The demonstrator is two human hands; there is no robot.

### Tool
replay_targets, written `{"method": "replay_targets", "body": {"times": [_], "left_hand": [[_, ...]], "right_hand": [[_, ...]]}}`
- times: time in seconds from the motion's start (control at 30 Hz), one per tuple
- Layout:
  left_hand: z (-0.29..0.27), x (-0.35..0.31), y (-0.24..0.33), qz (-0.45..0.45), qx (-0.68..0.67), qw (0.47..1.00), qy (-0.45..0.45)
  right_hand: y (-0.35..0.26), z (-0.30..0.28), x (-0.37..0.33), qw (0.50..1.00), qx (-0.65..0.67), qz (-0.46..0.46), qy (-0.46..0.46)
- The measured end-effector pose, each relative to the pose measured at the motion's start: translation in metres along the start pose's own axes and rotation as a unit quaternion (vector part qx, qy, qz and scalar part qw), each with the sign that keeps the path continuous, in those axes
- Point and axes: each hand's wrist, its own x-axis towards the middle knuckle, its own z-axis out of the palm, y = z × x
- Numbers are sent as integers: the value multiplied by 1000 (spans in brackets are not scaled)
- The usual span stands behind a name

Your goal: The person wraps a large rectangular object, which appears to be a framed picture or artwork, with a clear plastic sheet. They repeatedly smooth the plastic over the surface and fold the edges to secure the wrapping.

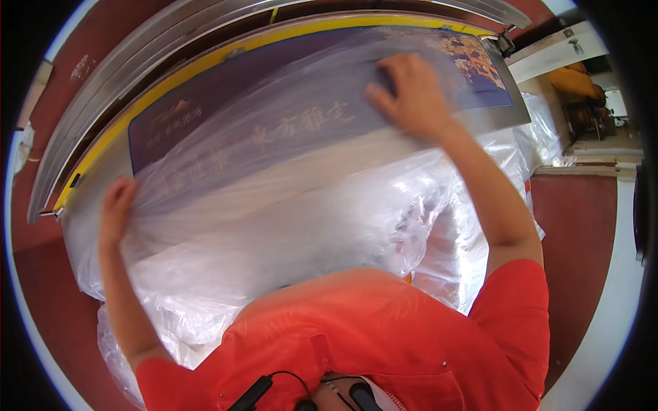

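Red-brown floor [572, 267] at both sides, pale strip [615, 288] along its right edge, whitish panel [548, 56] with metal fitting [576, 46] upper right, cluttered nook [595, 122] beneath, yellowish item [573, 82] inside

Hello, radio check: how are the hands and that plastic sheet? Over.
Left hand curled, at left side of clear plastic sheet; grip blurred. Right hand over dark printed panel, also blurred. Sheet partly veils panel.

Plastic sheet [295, 198] over panel [493, 96] | rails [113, 85] behind | machinery [586, 116] far right, seemingly
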Motion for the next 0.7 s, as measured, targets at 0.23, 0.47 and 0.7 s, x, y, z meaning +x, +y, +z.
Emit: {"method": "replay_targets", "body": {"times": [0.23, 0.47, 0.7], "left_hand": [[-116, -80, -118, -40, 258, 943, 206], [-89, -89, -113, -39, 274, 906, 320], [-94, -92, -123, -15, 258, 914, 313]], "right_hand": [[-111, 2, 3, 993, 14, -39, -110], [-92, 5, 14, 996, -8, -36, -85], [-107, 18, 23, 997, -55, -2, -58]]}}
